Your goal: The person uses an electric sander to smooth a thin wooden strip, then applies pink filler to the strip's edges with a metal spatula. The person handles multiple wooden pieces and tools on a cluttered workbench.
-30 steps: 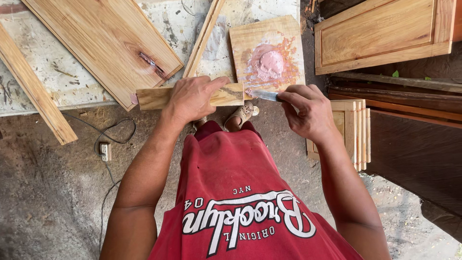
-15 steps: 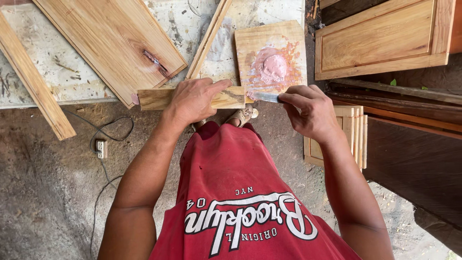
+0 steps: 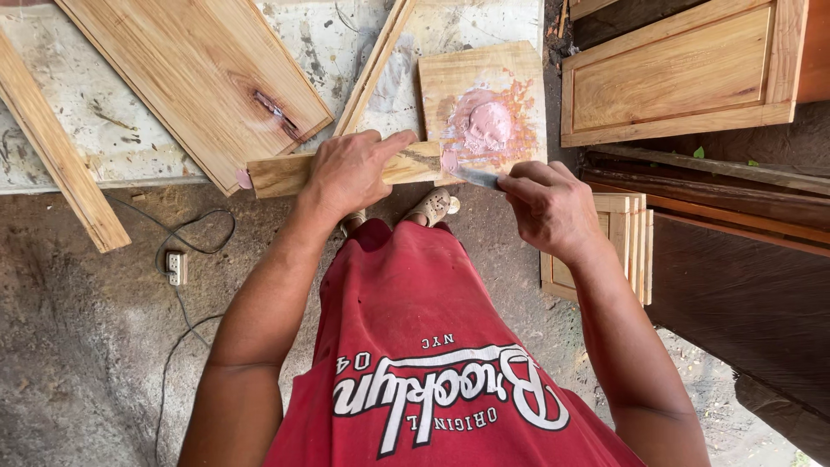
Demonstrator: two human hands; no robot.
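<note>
My left hand (image 3: 350,173) grips a short wooden strip (image 3: 281,175) held level in front of me, fingers wrapped over its top. My right hand (image 3: 546,207) holds a putty knife (image 3: 474,176) whose blade tip touches the strip's right end, where pink filler is smeared. Just beyond lies a small square board (image 3: 484,86) carrying a mound of pink wood filler (image 3: 486,126).
A wide plank (image 3: 186,73) with a dark knot and narrow slats (image 3: 56,151) lie on the pale worktable (image 3: 104,143). A cabinet door (image 3: 683,73) leans at the right, more panels (image 3: 627,238) stacked below. A cable and socket (image 3: 176,266) lie on the dirt floor.
The view has shifted slightly. Both hands stay on the strip and the knife, with the blade still at the strip's right end.
</note>
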